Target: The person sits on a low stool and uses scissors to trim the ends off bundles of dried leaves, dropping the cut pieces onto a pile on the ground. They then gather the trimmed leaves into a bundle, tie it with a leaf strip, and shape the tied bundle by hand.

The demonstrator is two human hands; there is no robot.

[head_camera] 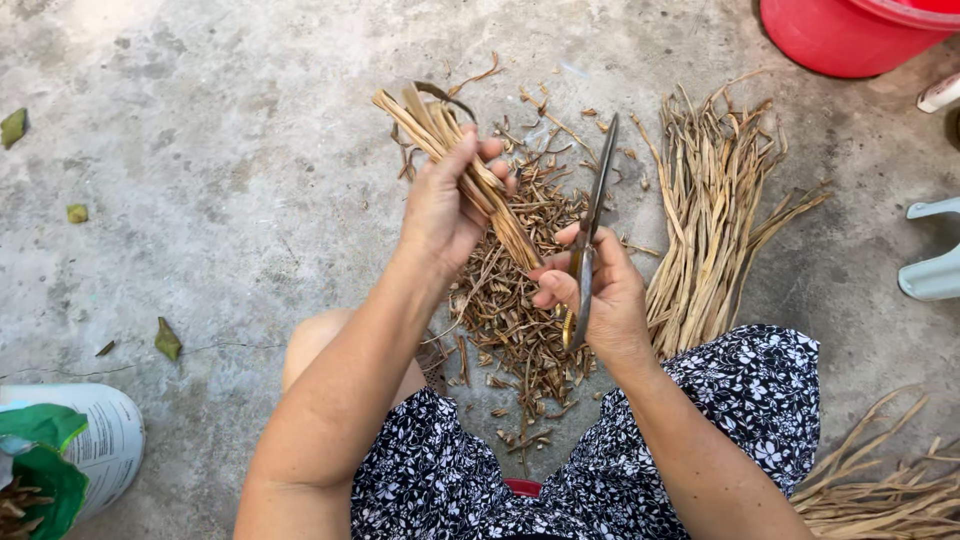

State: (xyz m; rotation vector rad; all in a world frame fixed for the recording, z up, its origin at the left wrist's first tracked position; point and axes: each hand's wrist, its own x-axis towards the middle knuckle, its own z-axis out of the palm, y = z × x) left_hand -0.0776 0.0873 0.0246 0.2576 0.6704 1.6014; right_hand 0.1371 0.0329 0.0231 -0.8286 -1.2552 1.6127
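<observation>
Dry tan stalks [470, 175] bunched in left hand [440, 205], ends uneven.

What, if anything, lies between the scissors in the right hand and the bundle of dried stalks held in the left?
Nothing visible does. The scissors in the right hand sit right beside the bundle of dried stalks gripped by the left hand, above the pile of cut pieces.
</observation>
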